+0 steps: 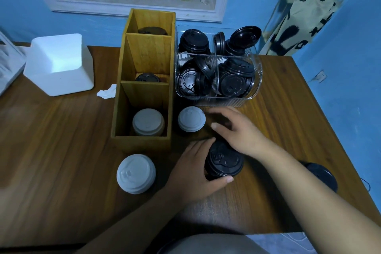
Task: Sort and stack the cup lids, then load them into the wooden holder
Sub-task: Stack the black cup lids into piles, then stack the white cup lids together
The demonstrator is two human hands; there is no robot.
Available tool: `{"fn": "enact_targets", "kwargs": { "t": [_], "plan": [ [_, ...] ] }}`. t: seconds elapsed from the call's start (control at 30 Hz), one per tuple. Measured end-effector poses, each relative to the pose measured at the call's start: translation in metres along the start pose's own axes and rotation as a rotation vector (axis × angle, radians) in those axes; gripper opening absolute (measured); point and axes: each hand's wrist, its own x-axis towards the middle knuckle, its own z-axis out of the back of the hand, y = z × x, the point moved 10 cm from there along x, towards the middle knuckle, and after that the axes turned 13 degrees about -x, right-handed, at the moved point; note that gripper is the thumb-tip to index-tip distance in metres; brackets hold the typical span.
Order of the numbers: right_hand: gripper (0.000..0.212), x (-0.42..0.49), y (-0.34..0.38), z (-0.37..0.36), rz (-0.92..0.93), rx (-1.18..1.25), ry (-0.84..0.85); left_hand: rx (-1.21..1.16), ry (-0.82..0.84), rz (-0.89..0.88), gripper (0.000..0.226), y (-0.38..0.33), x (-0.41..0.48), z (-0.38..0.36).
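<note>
Black lid stack (225, 161) sits on the wooden table (51, 140), near front centre. The left hand (193, 173) is wrapped round its left side, thumb curled across the near edge, fingers behind it. Right hand (239, 132) hovers just past the stack, fingers loosely spread, motion-blurred, gripping nothing I can see. Just beyond its fingertips: small white lid stack (191, 118), standing right beside the wooden holder (142, 143). Holder has three compartments in a row running away from the person: nearest holds white lids (148, 121), middle has a single black lid (147, 78) low down, far one a dark lid (152, 30), too dim for detail. A second white stack (136, 173) stands in front of the holder, left of the left hand, apart from both. Clear plastic bin (218, 100) behind the right hand, close against the holder's right side – full of loose black lids (236, 82), jumbled, some on edge. Stray black lid (321, 173) near the table's right edge, partly hidden by the right forearm. Far left: white foam box (59, 66), and a crumpled tissue (107, 92) beside the holder.
</note>
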Motion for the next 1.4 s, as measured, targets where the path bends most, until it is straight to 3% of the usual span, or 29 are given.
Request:
{"fn": "enact_targets", "kwargs": {
  "t": [0.17,0.27,0.33,0.43,0.57,0.7,0.8,0.9,0.97,1.27,1.4],
  "plan": [
    [0.075,0.052,0.026,-0.036,0.085,-0.376,0.248,-0.016,0.019,0.009,0.096,-0.002,0.001,0.001],
    [0.084,0.062,0.038,-0.042,0.095,-0.580,0.232,-0.025,0.024,0.008,0.097,-0.003,0.000,0.001],
    [0.080,0.060,0.041,-0.036,0.102,-0.552,0.178,-0.039,0.021,0.012,0.095,-0.003,0.000,0.002],
    [0.075,0.040,0.031,-0.012,0.083,-0.315,0.093,-0.024,0.011,0.018,0.096,-0.001,0.001,0.003],
    [0.075,-0.004,-0.023,0.034,-0.106,-0.190,0.014,0.004,0.005,0.033,0.102,0.003,0.000,0.001],
    [0.080,-0.046,-0.072,0.034,-0.250,-0.385,0.183,-0.011,0.014,0.039,0.102,0.006,-0.001,-0.002],
    [0.089,-0.064,-0.080,0.012,-0.220,-0.348,0.297,0.001,0.006,0.033,0.102,0.007,-0.002,-0.003],
    [0.090,-0.071,-0.083,0.010,-0.305,-0.204,0.206,0.002,0.002,0.023,0.102,0.005,-0.001,-0.002],
    [0.084,-0.072,-0.083,0.014,-0.369,-0.271,0.105,0.006,0.001,0.013,0.103,0.003,-0.001,-0.002],
    [0.070,-0.111,-0.056,0.073,-0.335,-0.321,-0.073,0.053,-0.013,0.007,0.100,0.003,0.002,-0.005],
    [0.064,-0.162,-0.083,0.118,-0.376,-0.264,-0.144,0.100,0.011,-0.019,0.101,-0.012,0.009,-0.024]
  ]
}}
